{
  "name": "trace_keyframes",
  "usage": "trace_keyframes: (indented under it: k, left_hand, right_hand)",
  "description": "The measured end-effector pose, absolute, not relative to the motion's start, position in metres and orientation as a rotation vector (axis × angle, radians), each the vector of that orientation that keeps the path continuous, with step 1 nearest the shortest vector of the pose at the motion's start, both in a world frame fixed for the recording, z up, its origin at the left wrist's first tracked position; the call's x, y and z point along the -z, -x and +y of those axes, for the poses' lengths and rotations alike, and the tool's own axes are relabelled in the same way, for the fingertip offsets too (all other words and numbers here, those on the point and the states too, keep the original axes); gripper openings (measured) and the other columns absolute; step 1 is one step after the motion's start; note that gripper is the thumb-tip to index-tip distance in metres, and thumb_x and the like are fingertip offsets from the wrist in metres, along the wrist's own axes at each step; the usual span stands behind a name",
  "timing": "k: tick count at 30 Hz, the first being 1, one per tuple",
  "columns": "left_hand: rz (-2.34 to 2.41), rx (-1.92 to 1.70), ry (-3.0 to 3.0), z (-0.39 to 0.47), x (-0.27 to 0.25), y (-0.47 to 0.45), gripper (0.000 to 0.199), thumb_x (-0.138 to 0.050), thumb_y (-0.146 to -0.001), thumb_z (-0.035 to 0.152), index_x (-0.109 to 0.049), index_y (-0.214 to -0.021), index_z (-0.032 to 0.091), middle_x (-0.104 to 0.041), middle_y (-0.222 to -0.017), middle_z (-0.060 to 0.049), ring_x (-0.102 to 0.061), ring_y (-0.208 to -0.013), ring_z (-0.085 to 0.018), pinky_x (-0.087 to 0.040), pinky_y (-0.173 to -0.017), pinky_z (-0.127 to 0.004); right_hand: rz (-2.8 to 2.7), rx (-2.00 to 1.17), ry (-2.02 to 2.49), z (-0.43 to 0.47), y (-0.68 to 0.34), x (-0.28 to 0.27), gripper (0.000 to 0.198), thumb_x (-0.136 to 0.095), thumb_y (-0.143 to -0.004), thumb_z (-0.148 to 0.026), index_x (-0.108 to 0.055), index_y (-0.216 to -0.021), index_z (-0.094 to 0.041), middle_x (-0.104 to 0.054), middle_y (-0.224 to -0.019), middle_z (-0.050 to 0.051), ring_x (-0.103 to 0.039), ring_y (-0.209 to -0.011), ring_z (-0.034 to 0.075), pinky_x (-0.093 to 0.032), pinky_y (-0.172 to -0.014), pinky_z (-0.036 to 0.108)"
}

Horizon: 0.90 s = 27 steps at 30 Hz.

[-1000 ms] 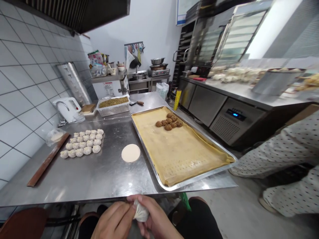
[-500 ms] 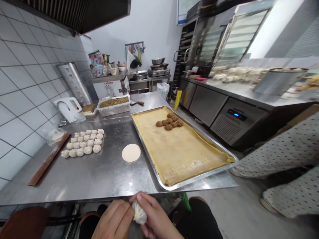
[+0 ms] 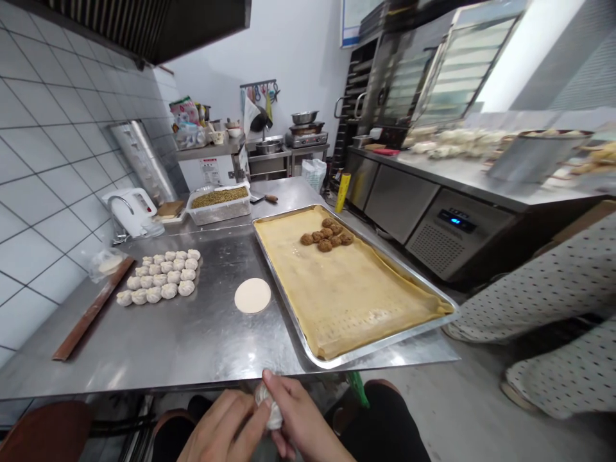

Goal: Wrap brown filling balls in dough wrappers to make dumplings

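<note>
Just in front of the table edge, a pleated white dough bun is held between both hands. My left hand is closed, its fingertips pinching the bun's left side. My right hand wraps round the other side, with the thumb on top. A flat round dough wrapper lies on the steel table beyond. Several brown filling balls sit clustered on the paper-lined tray. Rows of pleated buns stand on the table to the left.
A wooden stick lies by the tiled wall near a kettle. Behind the buns stand a tub of chopped filling and a wood-handled scraper. A person in dotted trousers is at the right.
My left fingers have shifted slightly right across the bun, and my right thumb has risen a little. The bun now shows less between the hands. The things on the table have stayed put.
</note>
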<state>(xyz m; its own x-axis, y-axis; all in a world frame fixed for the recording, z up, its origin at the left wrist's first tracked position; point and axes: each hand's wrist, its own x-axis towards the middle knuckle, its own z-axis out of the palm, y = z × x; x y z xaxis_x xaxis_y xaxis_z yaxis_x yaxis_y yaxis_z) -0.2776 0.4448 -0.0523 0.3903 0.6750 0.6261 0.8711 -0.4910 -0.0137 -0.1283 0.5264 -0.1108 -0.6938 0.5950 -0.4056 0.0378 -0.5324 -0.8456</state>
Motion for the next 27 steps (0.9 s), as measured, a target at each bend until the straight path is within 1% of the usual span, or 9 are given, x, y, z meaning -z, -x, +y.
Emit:
trace_keyframes:
  k: [2,6,8,11,14,17,20,24,27]
  left_hand:
    - [-1.337,0.776,2.317,0.445,0.052,0.279,0.034,-0.035,-0.103,0.011,-0.070,-0.104,0.014,-0.074,-0.084,-0.007,-0.071,-0.074,-0.016,-0.062,-0.073,-0.026]
    - [-1.357,0.762,2.318,0.445,0.049,0.280,0.033,-0.037,-0.102,0.010,-0.069,-0.102,0.014,-0.075,-0.084,-0.006,-0.071,-0.073,-0.016,-0.062,-0.073,-0.026]
    - [-1.363,0.735,2.346,0.446,0.049,0.278,0.033,-0.036,-0.103,0.013,-0.069,-0.104,0.014,-0.074,-0.083,-0.006,-0.070,-0.072,-0.016,-0.062,-0.071,-0.025]
    - [-1.369,0.749,2.346,0.449,0.053,0.275,0.034,-0.035,-0.105,0.016,-0.069,-0.101,0.015,-0.074,-0.079,-0.006,-0.070,-0.069,-0.016,-0.062,-0.069,-0.026]
    - [-1.403,0.802,2.311,0.447,0.061,0.276,0.032,-0.036,-0.104,0.015,-0.068,-0.102,0.016,-0.075,-0.080,-0.006,-0.071,-0.069,-0.017,-0.062,-0.068,-0.026]
    - [-1.519,0.926,2.294,0.442,0.071,0.284,0.035,-0.038,-0.103,0.013,-0.062,-0.128,0.014,-0.077,-0.094,-0.008,-0.074,-0.083,-0.015,-0.062,-0.076,-0.023]
    - [-1.700,1.007,2.218,0.438,0.087,0.293,0.050,-0.041,-0.102,0.017,-0.042,-0.153,0.016,-0.077,-0.113,-0.010,-0.073,-0.104,-0.016,-0.062,-0.088,-0.023]
    - [-1.865,0.867,2.259,0.438,0.119,0.296,0.067,-0.065,-0.093,0.043,-0.044,-0.152,0.020,-0.070,-0.132,-0.012,-0.069,-0.119,-0.024,-0.062,-0.097,-0.035]
    - [-1.904,0.818,2.319,0.444,0.140,0.304,0.066,-0.073,-0.087,0.035,-0.049,-0.147,0.023,-0.068,-0.133,-0.011,-0.067,-0.120,-0.027,-0.059,-0.103,-0.044]
  right_hand:
    - [-1.293,-2.296,1.012,0.527,0.128,0.111,0.075,-0.043,-0.086,-0.086,-0.060,-0.065,-0.015,-0.046,-0.041,-0.003,-0.039,-0.027,0.007,-0.024,-0.027,0.017]
    - [-1.191,-2.375,0.950,0.530,0.122,0.107,0.060,-0.063,-0.082,-0.076,-0.067,-0.095,-0.017,-0.055,-0.056,-0.006,-0.038,-0.029,0.005,-0.021,-0.027,0.017]
    - [-1.219,-2.309,0.966,0.531,0.123,0.109,0.056,-0.068,-0.081,-0.074,-0.065,-0.090,-0.018,-0.050,-0.054,-0.008,-0.035,-0.030,0.004,-0.019,-0.028,0.016]
    - [-1.347,-2.166,1.037,0.531,0.129,0.116,0.067,-0.056,-0.083,-0.082,-0.059,-0.068,-0.017,-0.045,-0.045,-0.006,-0.037,-0.031,0.006,-0.021,-0.030,0.018]
    - [-1.382,-2.180,1.055,0.530,0.133,0.121,0.076,-0.048,-0.083,-0.088,-0.062,-0.064,-0.016,-0.049,-0.043,-0.003,-0.042,-0.031,0.008,-0.026,-0.032,0.019]
    - [-1.144,-2.325,0.975,0.528,0.135,0.119,0.076,-0.053,-0.081,-0.087,-0.070,-0.084,-0.013,-0.066,-0.059,0.004,-0.060,-0.041,0.014,-0.042,-0.039,0.021]
    - [-0.865,-2.387,0.925,0.523,0.139,0.115,0.074,-0.056,-0.084,-0.081,-0.070,-0.106,-0.012,-0.075,-0.075,0.011,-0.071,-0.057,0.019,-0.054,-0.052,0.027]
    - [-0.775,-2.339,0.966,0.518,0.150,0.119,0.063,-0.061,-0.085,-0.075,-0.073,-0.096,-0.014,-0.075,-0.078,0.010,-0.072,-0.066,0.022,-0.056,-0.060,0.031]
    - [-0.850,-2.247,1.003,0.519,0.155,0.129,0.060,-0.069,-0.079,-0.073,-0.074,-0.101,-0.017,-0.076,-0.094,0.009,-0.072,-0.080,0.023,-0.059,-0.069,0.034]
